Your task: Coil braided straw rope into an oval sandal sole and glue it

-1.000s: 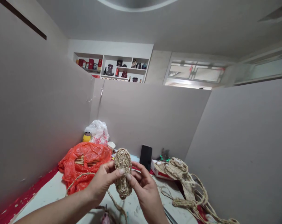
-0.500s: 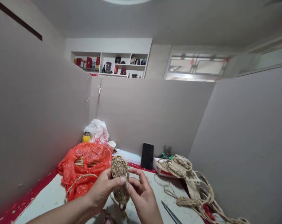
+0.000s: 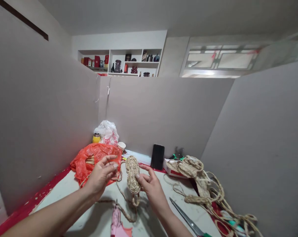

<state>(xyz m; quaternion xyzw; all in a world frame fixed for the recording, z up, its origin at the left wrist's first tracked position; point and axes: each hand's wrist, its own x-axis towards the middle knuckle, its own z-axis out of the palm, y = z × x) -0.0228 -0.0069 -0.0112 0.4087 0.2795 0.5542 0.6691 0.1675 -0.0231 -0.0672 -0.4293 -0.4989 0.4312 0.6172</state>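
A woven straw-rope sole (image 3: 133, 174), long and narrow with coiled rows, is held upright by my right hand (image 3: 151, 186), thumb on its face and fingers at its right edge. My left hand (image 3: 102, 176) is off to the left of it, fingers curved and apart, with nothing visible in them. A loose tail of straw rope (image 3: 128, 214) hangs from the sole's lower end and loops on the table. Below it lies a pink glue gun (image 3: 116, 219), its nozzle pointing away from me.
Scissors (image 3: 187, 217) with green handles lie at right. Behind them are coiled straw braids (image 3: 190, 168) and rope strands. A red plastic bag (image 3: 82, 161), white bag (image 3: 108, 131), yellow jar (image 3: 96, 138), paper cup (image 3: 121, 145) and phone (image 3: 158, 157) stand along the back partition.
My left hand has let go of the sole and moved left. The sole now stays in my right hand alone, and the glue gun shows more fully as the view has shifted.
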